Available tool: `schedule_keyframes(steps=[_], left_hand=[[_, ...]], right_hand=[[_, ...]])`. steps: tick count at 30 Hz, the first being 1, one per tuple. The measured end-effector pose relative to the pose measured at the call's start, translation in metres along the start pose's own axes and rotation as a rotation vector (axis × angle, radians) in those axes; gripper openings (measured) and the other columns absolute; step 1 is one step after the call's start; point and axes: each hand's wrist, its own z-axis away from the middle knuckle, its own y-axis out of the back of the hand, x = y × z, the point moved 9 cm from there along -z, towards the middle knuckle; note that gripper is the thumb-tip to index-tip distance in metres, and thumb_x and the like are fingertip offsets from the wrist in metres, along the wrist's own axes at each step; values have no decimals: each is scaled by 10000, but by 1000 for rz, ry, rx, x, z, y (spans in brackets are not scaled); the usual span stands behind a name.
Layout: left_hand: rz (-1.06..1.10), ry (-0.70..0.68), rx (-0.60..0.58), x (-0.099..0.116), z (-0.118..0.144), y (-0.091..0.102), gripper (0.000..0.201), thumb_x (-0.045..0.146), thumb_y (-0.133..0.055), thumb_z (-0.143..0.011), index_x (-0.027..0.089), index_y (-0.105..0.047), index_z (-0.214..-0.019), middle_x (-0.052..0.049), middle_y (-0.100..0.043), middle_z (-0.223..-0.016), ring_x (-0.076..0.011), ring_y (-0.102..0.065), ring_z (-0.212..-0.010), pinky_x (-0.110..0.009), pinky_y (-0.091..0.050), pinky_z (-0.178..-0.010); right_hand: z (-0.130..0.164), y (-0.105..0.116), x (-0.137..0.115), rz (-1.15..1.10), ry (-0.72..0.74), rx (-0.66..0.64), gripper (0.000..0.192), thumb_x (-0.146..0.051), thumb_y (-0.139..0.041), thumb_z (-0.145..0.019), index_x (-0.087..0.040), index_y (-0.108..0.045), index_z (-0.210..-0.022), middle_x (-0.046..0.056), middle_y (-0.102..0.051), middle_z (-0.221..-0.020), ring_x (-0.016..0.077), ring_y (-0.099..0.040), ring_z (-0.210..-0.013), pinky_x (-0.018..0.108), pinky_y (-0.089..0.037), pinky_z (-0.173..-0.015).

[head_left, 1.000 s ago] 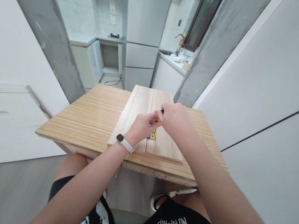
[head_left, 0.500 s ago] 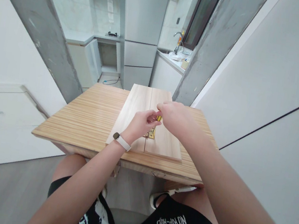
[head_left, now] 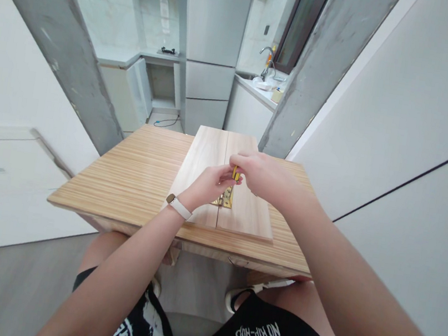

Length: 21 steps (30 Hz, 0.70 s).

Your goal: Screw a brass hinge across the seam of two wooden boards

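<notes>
Hinge (head_left: 225,198): a small brass hinge lies flat across the seam between two pale boards, near their front end, just below both hands.

Screwdriver (head_left: 235,174): only a short piece of yellow handle shows between the fingers, standing nearly upright above the hinge; its tip is hidden, so I cannot tell whether it sits in a screw.

Right hand (head_left: 263,175): closed around the top of the screwdriver from the right, fingers curled over it.

Left hand (head_left: 207,183): pinched together on the lower part of the tool from the left, touching the right hand; a pale watch (head_left: 178,206) sits on that wrist.

Boards (head_left: 208,157): two side by side, edges touching, lying loose on the striped wooden table (head_left: 138,177); nothing visible pins them down.

Risk, slip: the tip may jump off the screw if the tool leans, likely scratching the board or jabbing the left fingers so close beside it.

Risk, shift: pressing down on unclamped boards could push them apart at the seam, leaving the hinge crooked.

Risk, screw: a small screw could tip over or roll off the table, out of reach.

Surroundings: a grey pillar (head_left: 327,65) and a kitchen with a fridge (head_left: 213,31) stand well beyond the table.
</notes>
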Motion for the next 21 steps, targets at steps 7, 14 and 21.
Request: schedule_keyframes(steps=[7,14,21], left_hand=[[-81,2,99,8,9,8,119,133,-659,-923,158,-696,-1033,-85,-798,-1045,-240,-781,-1035,-364,-642,-940],[-35,14,158,3,8,9,173,108,-690,-870,168,-703,-1032,-84,-808,-1102,-244,-777,-1082,-372,-641,-964],[-95,18,228,4,8,13,139,168,-752,-844,171,-690,-967,-71,-803,-1010,-216,-789,-932,-333,-648,-855]], right_hand=[[4,10,12,7,-253,136,249,-390,-657,-985,-165,-710,-1079,109,-763,-912,243,-651,-829,328,-385,-712],[0,4,9,165,-393,135,379,-463,-571,-1028,-145,-758,-941,173,-767,-875,270,-668,-808,345,-380,-678],[-2,-3,4,157,-344,110,323,-243,-500,-1049,-130,-744,-870,166,-749,-845,262,-668,-801,359,-347,-677]])
